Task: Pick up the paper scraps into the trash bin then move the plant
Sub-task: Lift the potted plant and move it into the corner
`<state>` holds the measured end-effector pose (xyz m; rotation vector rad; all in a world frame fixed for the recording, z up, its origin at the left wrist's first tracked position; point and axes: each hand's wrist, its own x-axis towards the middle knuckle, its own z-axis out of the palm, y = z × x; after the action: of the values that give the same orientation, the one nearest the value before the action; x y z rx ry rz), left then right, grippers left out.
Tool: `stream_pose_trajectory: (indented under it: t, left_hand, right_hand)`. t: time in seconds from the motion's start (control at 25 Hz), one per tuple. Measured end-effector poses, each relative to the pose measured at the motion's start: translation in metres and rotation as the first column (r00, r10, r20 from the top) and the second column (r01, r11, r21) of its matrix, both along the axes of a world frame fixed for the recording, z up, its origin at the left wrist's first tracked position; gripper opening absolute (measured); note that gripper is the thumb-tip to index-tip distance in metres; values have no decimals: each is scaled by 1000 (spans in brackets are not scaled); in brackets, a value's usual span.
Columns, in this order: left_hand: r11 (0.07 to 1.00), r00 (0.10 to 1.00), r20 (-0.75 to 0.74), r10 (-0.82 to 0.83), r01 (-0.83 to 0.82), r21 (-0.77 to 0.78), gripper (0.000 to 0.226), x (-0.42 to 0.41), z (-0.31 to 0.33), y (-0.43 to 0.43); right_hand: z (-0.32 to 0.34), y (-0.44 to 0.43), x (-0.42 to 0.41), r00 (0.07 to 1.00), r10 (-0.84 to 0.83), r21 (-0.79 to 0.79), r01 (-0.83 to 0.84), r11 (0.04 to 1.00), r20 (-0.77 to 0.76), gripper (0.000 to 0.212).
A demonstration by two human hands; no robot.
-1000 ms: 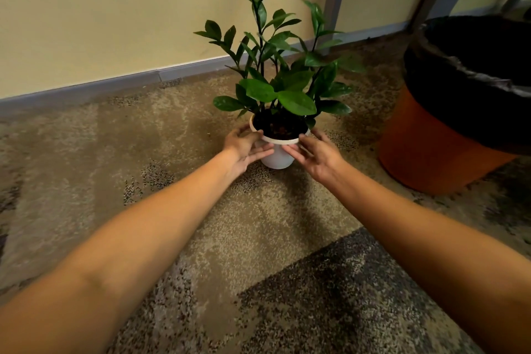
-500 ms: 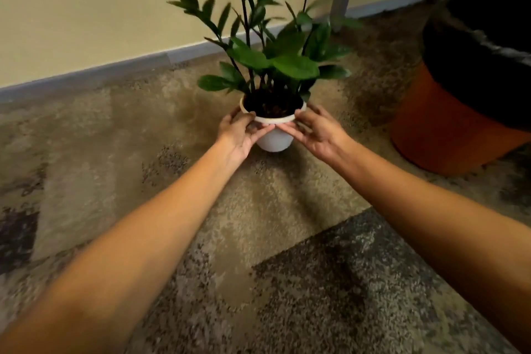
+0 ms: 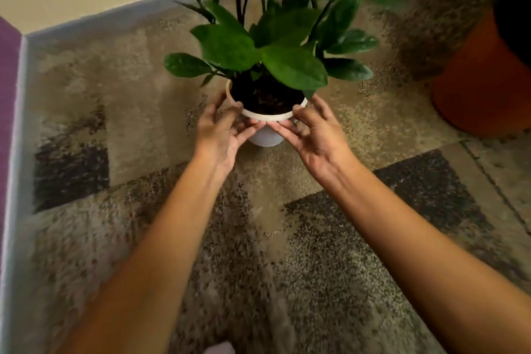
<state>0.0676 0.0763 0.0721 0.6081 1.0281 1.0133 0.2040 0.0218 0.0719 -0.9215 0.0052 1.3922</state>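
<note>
The plant has dark green glossy leaves and stands in a small white pot filled with dark soil. My left hand grips the pot's left side, thumb on the rim and fingers under it. My right hand grips the right side the same way. The fingertips of both hands nearly meet at the front of the pot. The pot is over the patterned carpet; I cannot tell whether it touches it. The orange trash bin with a black liner stands at the right edge. No paper scraps are in sight.
A cream wall with a grey baseboard runs along the back. A purple wall meets it at the left, forming a corner. Beige and dark patterned carpet lies left of the pot.
Both hands have carried the pot left, away from the trash bin and toward the room's corner. The bin has slid to the right edge of view and the purple wall has come into sight.
</note>
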Motion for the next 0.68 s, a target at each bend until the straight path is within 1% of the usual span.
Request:
stream_pose_trajectory:
  t: [0.12,0.28,0.4,0.44,0.56,0.68]
  left_hand:
    - [998,998,41,37,-35,-60,47,-10,28,-22]
    - [994,997,57,50,-44,-102,44,-30,66,-43]
    - [990,996,51,73,-66,-128,44,-46,107,-46]
    - [986,994,55,93,-84,-146,43,-53,124,-45]
    - [976,991,41,125,-116,-183,41,-72,168,-39]
    - [973,988,32,149,-141,-182,45,-99,215,-21]
  right_hand:
    - [28,-15,-5,1000,21,-36,-20,999,10,48]
    - [75,-28,-17,995,100,-109,-97,989,17,50]
    - [123,-25,-29,994,111,-173,-111,979,-10,38]
    - [140,-22,-34,992,123,-191,-122,974,-11,37]
    - [184,-11,-52,982,189,-207,-185,961,3,47]
    - [230,13,-78,972,234,-222,-227,948,8,48]
